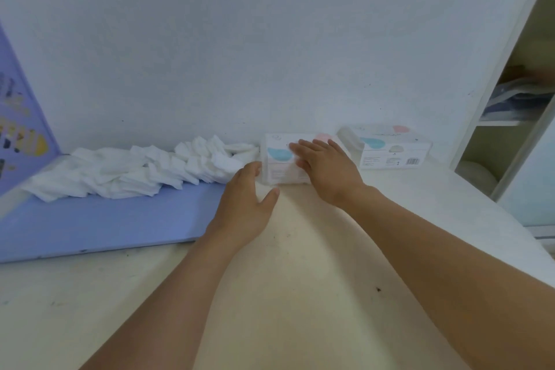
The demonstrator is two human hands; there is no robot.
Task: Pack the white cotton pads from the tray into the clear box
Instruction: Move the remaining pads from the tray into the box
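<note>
- My right hand (322, 170) lies flat, fingers straight, on top of the clear box (282, 164).
- My left hand (244, 204) is open at the box's left end, thumb splayed, gripping nothing.
- The white cotton pads (135, 173) lie heaped on the blue tray (105, 225), stretching leftward from my left hand, which is nearer.
- Count: one tray, one loose heap, two boxes; the second box (390, 147) sits beyond my right hand.

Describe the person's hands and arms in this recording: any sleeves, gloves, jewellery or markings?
Both arms are bare from the bottom edge of the frame to the fingertips, with no sleeve in view. The left hand and right hand wear no gloves. No ring, watch, bracelet or marking shows on either wrist or hand. Fingernail detail is too blurred to judge.
</note>
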